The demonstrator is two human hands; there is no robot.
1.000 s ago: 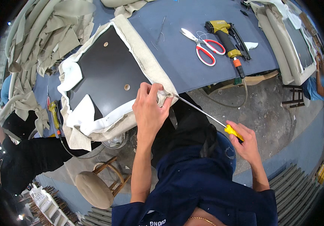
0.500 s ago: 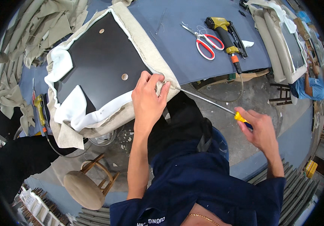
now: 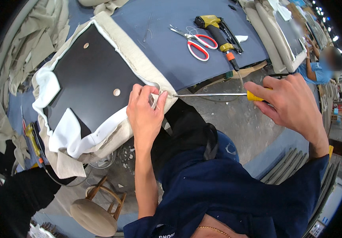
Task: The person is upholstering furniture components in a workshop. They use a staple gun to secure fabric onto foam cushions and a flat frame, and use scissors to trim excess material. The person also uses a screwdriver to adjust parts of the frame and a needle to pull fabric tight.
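Note:
An upholstered panel lies on the table with its black backing (image 3: 93, 75) face up, two round holes in it. White padding (image 3: 69, 133) and beige fabric (image 3: 139, 55) wrap its edges, loose at the near left corner. My left hand (image 3: 145, 119) pinches gathered fabric at the panel's near right corner. In my right hand (image 3: 292, 103) is the yellow handle of a screwdriver (image 3: 212, 95). Its long metal shaft runs nearly level to the left, and the tip meets the corner fabric beside my left fingertips. The very end of the tip is hidden in the fabric.
On the blue table (image 3: 159, 51) lie red-and-white scissors (image 3: 198, 45) and a staple gun (image 3: 218, 33) with a hose. Another staple gun (image 3: 32, 139) is at the left. Fabric piles (image 3: 36, 47), a round stool (image 3: 93, 218) and a person in blue (image 3: 321, 71) surround the area.
My right hand has moved up and to the right, bringing the screwdriver from a slant to nearly level. My left hand keeps its pinch on the corner. The whole view has shifted slightly.

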